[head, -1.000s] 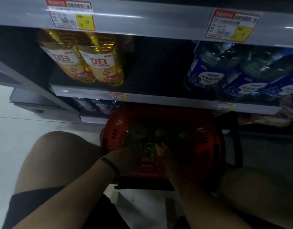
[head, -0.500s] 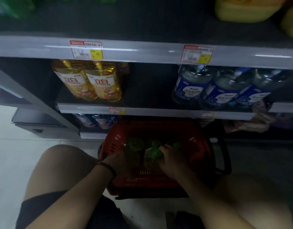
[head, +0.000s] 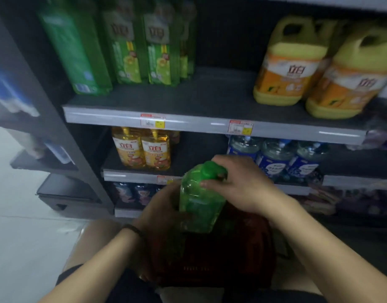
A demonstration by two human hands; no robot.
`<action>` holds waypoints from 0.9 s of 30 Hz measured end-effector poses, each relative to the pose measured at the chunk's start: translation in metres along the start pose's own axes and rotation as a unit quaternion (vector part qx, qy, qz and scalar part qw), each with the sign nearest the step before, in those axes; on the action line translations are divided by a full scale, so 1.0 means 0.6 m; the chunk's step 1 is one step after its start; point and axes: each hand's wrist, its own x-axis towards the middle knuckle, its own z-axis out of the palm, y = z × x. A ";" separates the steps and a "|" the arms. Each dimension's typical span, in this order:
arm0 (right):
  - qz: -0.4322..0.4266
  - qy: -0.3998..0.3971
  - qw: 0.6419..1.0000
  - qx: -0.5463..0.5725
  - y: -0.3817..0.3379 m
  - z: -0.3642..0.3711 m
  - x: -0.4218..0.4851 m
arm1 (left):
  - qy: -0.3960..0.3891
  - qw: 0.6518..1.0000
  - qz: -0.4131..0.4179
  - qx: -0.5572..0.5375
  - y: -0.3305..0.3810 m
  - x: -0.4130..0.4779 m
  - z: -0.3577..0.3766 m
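1. Above the red basket (head: 249, 254), near the middle of the head view, a green bottle (head: 201, 204) hangs clear of the rim. It tilts slightly, with its cap toward one o'clock.
2. The right hand (head: 238, 184) comes in from four o'clock. Its grip is curled over the bottle's shoulder, just below the cap.
3. The left hand (head: 159, 208) sits at nine o'clock of the bottle. Its grip cups the lower body, and the fingertips are hidden behind the plastic.
4. The step in hand looks like the carry from basket to shelf: the bottle is out but not yet set anywhere.
5. At eleven o'clock of the bottle, matching green bottles (head: 162, 51) stand on the upper shelf (head: 218, 95), with bare board to their right. Yellow jugs (head: 290, 68) stand at one o'clock.
6. The next move likely calls for:
   - raising the bottle toward twelve o'clock;
   - bringing it upright;
   - clearing the shelf's front edge;
   - setting the base down beside the green row, both grips holding until it rests.
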 end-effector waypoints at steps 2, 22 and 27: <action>-0.002 0.018 0.999 0.031 -0.035 -0.041 0.011 | 0.044 0.998 0.037 -0.028 0.036 -0.011 -0.016; 0.024 -0.089 0.935 0.342 -0.188 -0.052 0.252 | 0.121 0.981 0.028 -0.147 0.238 0.020 -0.315; 0.050 -0.023 0.934 0.354 -0.221 -0.062 0.333 | 0.224 0.967 0.055 -0.109 0.229 0.070 -0.365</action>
